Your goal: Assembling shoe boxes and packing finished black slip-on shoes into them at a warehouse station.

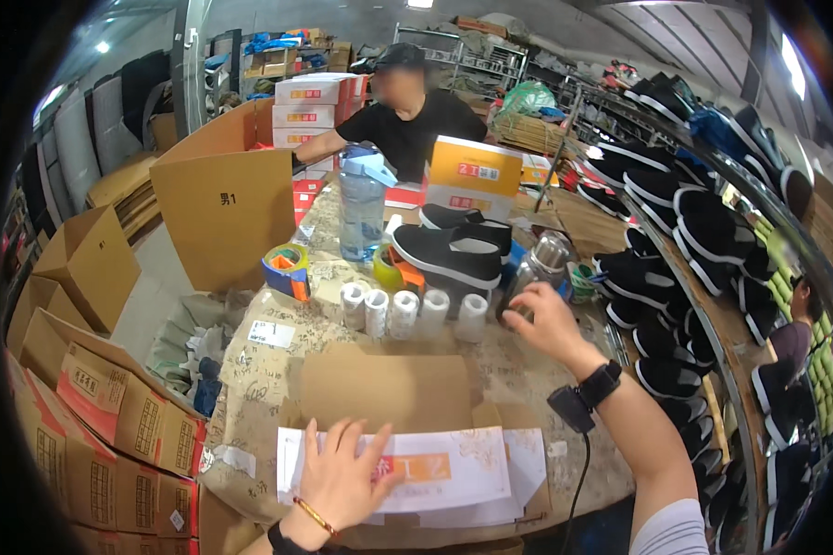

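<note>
My left hand [347, 472] lies with fingers spread on a white cardboard box blank [477, 462] printed in orange and red. The blank's plain brown part [384, 384] extends toward the far side of the table. My right hand [546, 324] is raised to the right, its fingers bent but apart, and I see nothing held in it. It is nearest to a metal flask [548, 259] and a row of white label rolls [403, 314]. Behind the rolls stands a pair of black slip-on shoes [449, 254] with white soles.
A tape dispenser [287, 268] and a blue water bottle [365, 203] stand on the table. Racks of black shoes [676, 277] line the right; cartons [111, 425] stack at lower left. Across the table, a person in black [416, 120] reaches toward a large open carton [222, 217].
</note>
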Demonstrator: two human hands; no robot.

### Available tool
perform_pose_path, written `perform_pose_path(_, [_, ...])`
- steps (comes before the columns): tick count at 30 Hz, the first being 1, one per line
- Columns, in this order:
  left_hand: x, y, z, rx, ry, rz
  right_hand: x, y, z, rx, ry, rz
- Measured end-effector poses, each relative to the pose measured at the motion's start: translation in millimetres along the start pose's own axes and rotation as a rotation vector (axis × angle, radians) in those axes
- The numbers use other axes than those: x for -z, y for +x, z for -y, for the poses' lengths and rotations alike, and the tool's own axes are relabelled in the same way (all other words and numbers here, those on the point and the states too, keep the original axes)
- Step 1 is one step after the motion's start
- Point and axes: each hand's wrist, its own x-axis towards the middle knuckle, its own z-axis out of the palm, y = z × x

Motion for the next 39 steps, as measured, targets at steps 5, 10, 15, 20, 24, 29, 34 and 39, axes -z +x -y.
perform_pose_path(5, [3.4, 12.4, -2.1, 0.005, -0.056, -0.017, -40.8, 105.3, -40.2, 0.001, -0.034, -0.069])
perform_pose_path(10, [5.3, 14.6, 1.8, 0.047, -0.158, 0.064, -95.4, 176.4, -58.1, 0.065, -0.391, -0.128])
perform_pose_path(15, [6.3, 17.1, 9.2, 0.054, -0.239, 0.101, -141.3, 191.1, -79.7, -0.069, -0.618, 0.097])
perform_pose_path(20, [9.2, 14.9, 10.6, 0.018, -0.232, 0.053, -113.3, 178.3, -71.5, -0.014, -0.544, -0.063])
perform_pose_path(24, [5.9, 12.8, 6.8, -0.03, -0.192, 0.011, -35.9, 141.5, -58.1, -0.043, 0.218, -0.11])
perform_pose_path(29, [2.9, -0.3, 9.2, -0.047, -0.192, -0.02, 26.2, 17.1, -7.7, -0.214, 1.686, -0.232])
perform_pose_path(34, [-3.7, -29.7, -17.0, -0.054, -0.099, -0.118, 77.5, -94.0, 21.6, -0.187, 1.891, -0.287])
perform_pose_path(39, [-73.1, -22.7, -33.1, -0.035, 0.016, -0.474, 95.0, -153.6, 43.5, -0.212, 1.942, -0.31])
